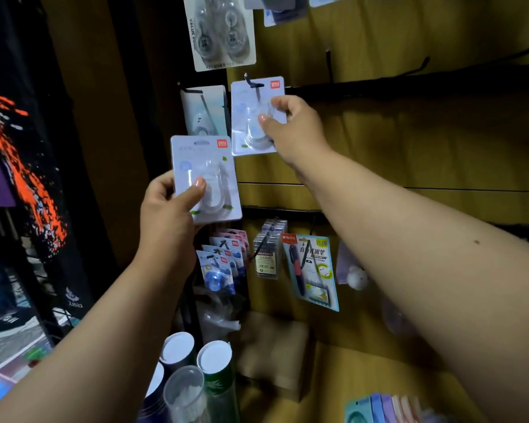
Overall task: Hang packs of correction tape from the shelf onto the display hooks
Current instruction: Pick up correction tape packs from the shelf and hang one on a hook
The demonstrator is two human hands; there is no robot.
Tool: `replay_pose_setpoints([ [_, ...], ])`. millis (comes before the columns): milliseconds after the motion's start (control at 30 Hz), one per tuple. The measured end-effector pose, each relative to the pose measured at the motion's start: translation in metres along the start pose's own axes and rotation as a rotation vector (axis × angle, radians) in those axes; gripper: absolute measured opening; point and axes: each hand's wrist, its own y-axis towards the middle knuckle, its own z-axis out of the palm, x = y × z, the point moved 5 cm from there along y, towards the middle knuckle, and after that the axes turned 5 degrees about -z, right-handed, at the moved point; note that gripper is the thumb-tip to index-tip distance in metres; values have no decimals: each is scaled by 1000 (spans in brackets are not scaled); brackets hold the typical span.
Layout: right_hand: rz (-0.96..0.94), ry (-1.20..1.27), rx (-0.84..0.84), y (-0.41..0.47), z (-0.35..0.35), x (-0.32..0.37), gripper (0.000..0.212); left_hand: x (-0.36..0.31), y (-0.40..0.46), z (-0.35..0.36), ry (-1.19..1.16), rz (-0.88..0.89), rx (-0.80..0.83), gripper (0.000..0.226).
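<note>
Up at the display board, the right hand pinches a pack of correction tape by its right edge, thumb across the blister front. The pack's top slot sits over a black display hook, so its upper edge hangs level with the hook's tip. Just left of it, another hanging pack occupies the neighbouring hook, the two card edges nearly touching.

Lower and to the left, the left hand grips a second pack by its lower left corner, thumb pressed on the clear blister. This pack is held clear of any hook, its top edge just below the hanging pack.

To the right of the right hand the wooden board lies bare, with a dark rail running across it. Below, small blue packs and a pen pack hang in a row. Near the bottom, white-capped tubes stand upright.
</note>
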Motion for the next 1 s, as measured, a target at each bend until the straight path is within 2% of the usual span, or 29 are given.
replay_pose_setpoints([
  [100,-15,-59,30,2,-2,2,49,-15,0,6,19,90,-11,42],
  [200,24,-72,102,1,-1,-1,55,-24,-2,10,23,161,-15,45],
  [333,-30,-141,22,-7,-7,1,51,-34,6,33,10,135,100,44],
  [467,-75,243,71,-22,-4,11,55,-42,18,59,-31,122,222,48],
  [567,-126,235,66,-25,-4,12,63,-41,24,70,-74,96,271,49],
  [700,-141,196,54,-20,-5,9,64,-36,31,73,-72,56,273,48],
  [900,-139,130,11,-15,-3,4,53,-33,36,75,-24,70,189,58],
  [1000,-119,122,6,-11,-3,1,47,-35,39,79,30,99,173,53],
])
